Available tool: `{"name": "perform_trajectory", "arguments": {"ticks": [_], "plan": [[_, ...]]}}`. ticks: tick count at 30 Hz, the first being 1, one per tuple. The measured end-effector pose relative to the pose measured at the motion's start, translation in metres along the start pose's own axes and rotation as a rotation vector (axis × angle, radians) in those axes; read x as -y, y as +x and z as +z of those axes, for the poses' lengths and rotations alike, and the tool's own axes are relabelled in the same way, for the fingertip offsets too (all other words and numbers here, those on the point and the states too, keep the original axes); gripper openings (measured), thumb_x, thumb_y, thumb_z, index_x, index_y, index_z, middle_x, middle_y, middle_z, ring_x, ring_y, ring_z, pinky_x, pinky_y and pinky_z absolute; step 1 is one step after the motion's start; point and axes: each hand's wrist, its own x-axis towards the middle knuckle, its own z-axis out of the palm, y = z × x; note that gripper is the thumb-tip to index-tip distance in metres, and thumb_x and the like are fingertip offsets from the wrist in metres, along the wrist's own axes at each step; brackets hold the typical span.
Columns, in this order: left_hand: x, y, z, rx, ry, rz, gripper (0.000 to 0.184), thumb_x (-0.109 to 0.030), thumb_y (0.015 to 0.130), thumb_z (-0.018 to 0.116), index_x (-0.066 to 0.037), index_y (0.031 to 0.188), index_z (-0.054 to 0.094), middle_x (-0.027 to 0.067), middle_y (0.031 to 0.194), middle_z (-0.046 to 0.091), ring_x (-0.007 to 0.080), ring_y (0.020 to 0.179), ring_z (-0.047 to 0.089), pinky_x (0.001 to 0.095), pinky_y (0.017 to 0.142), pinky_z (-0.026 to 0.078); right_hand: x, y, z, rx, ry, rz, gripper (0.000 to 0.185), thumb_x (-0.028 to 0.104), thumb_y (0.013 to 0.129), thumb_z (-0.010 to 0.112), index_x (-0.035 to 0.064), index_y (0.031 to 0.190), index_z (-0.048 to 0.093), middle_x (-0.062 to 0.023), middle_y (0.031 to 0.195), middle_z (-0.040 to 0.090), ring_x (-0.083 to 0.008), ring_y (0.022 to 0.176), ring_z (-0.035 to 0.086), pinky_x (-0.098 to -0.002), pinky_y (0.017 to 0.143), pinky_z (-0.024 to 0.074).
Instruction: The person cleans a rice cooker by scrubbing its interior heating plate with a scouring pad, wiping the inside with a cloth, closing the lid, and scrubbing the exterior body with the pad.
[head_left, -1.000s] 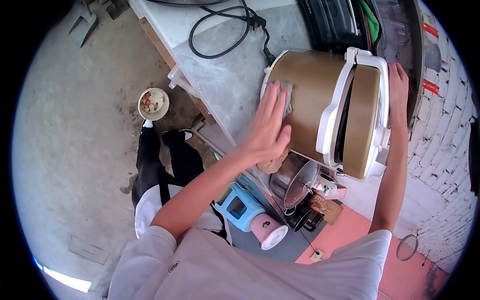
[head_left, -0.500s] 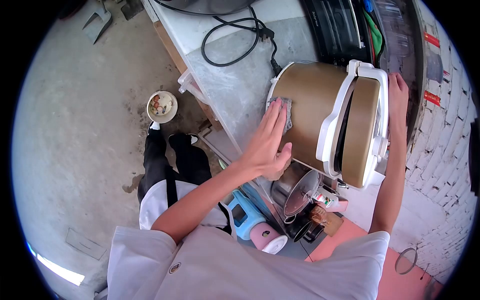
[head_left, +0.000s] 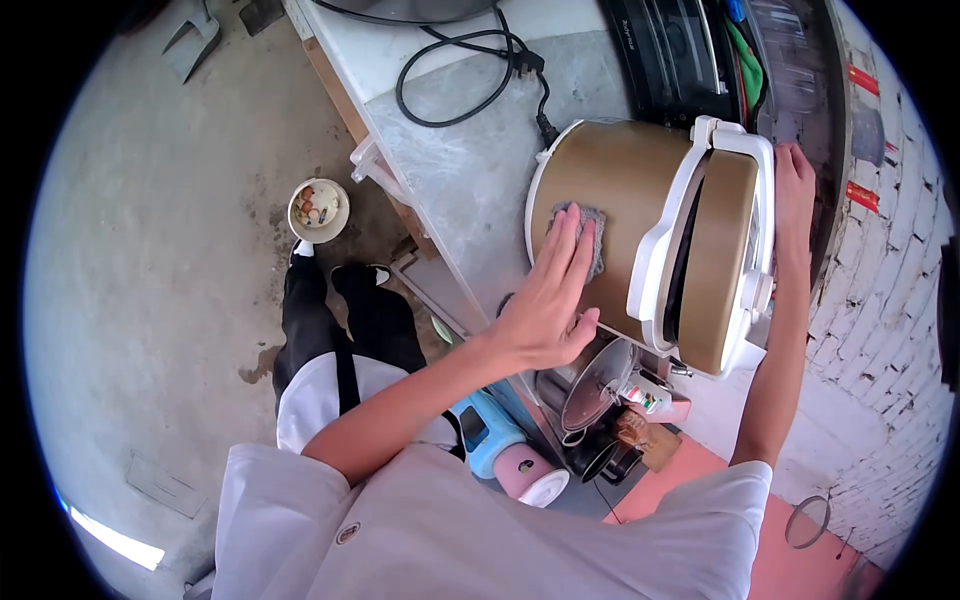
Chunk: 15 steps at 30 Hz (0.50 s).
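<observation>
The left hand (head_left: 550, 305) lies flat on a gray cloth (head_left: 597, 240) against the gold cooker (head_left: 615, 160) — right hand (head_left: 795, 190) beside its lid (head_left: 718, 265). Black cord (head_left: 440, 124) loops across the surface (head_left: 450, 185).

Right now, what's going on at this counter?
A person has the left hand spread over a grey cloth, which lies against the side of a gold cooker. The right hand is at the lid; its fingertips are hidden, so its grip is unclear. A dark gap shows between lid and body. The cord's plug lies loose on the counter.
</observation>
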Motion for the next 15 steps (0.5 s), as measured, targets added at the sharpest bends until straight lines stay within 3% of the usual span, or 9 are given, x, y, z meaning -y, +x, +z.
{"name": "perform_trajectory", "arguments": {"ticks": [5,9,13,15], "plan": [[0.035,0.048,-0.014,0.051,-0.049,0.063,0.077,-0.012,0.075,0.049,0.013,0.138,0.013,0.0354,0.143,0.01,0.0492,0.135,0.009,0.0504,0.111,0.01,-0.005,-0.01,-0.003,0.033,-0.012,0.002,0.03,0.025,0.086,0.045,-0.0039,0.088,0.054,-0.0141,0.076,0.054,-0.0178,0.071,0.046,-0.0296,0.074,0.0413],[0.007,-0.008,0.009,0.056,0.043,0.047,0.072,-0.009,0.077,0.049,0.011,0.138,0.015,0.0313,0.144,0.012,0.0455,0.135,0.014,0.0457,0.111,0.016,0.0,-0.002,0.002,-0.022,0.017,-0.01,0.031,0.026,0.086,0.046,-0.0034,0.088,0.054,-0.0146,0.075,0.054,-0.0181,0.07,0.046,-0.0298,0.073,0.0415],[0.02,0.051,-0.012,0.054,0.071,0.168,0.077,-0.008,0.073,0.051,0.012,0.137,0.014,0.0328,0.144,0.009,0.0467,0.135,0.012,0.0461,0.112,0.014,-0.004,-0.002,0.0,0.002,-0.009,-0.032,0.031,0.027,0.086,0.046,-0.0029,0.088,0.054,-0.0145,0.075,0.054,-0.0175,0.07,0.046,-0.03,0.072,0.0418],[0.012,0.035,-0.009,0.078,0.078,0.147,0.078,-0.008,0.071,0.051,0.012,0.137,0.015,0.0326,0.144,0.01,0.0465,0.135,0.013,0.0464,0.112,0.015,-0.005,-0.007,-0.002,0.015,-0.012,-0.035,0.031,0.027,0.086,0.046,-0.0029,0.088,0.054,-0.0146,0.075,0.055,-0.0173,0.07,0.047,-0.03,0.073,0.042]]}}
